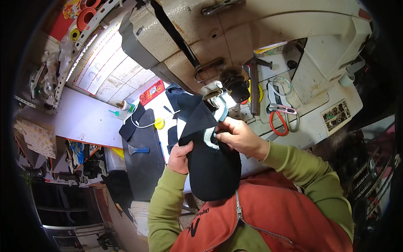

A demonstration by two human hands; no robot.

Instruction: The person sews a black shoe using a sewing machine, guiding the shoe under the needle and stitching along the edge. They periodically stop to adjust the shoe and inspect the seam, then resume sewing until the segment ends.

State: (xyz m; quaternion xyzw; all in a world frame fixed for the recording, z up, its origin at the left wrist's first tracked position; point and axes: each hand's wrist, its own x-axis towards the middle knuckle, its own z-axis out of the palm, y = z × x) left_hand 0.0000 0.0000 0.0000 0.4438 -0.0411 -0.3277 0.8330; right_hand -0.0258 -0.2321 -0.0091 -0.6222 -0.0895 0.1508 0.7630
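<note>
A black fabric piece (214, 172) with a rounded lower end hangs in front of my chest, its upper part folded over just under the sewing machine head (180, 46). My left hand (180, 157) grips its left edge, thumb on top. On the right side, my right hand (241, 136) pinches the fabric beside a curved whitish patch (208, 138). A light blue and white strip (220, 110) shows near the machine's needle area, above my right fingers. The folded flap hides part of the piece.
Right of the machine head lie red-handled scissors (280, 122) and a tray of small metal parts (336, 116). A hammer (255, 84) rests behind them. To the left are a blue-handled tool (138, 150) on a dark board (145, 176), a yellow disc (159, 123) and a red package (152, 93).
</note>
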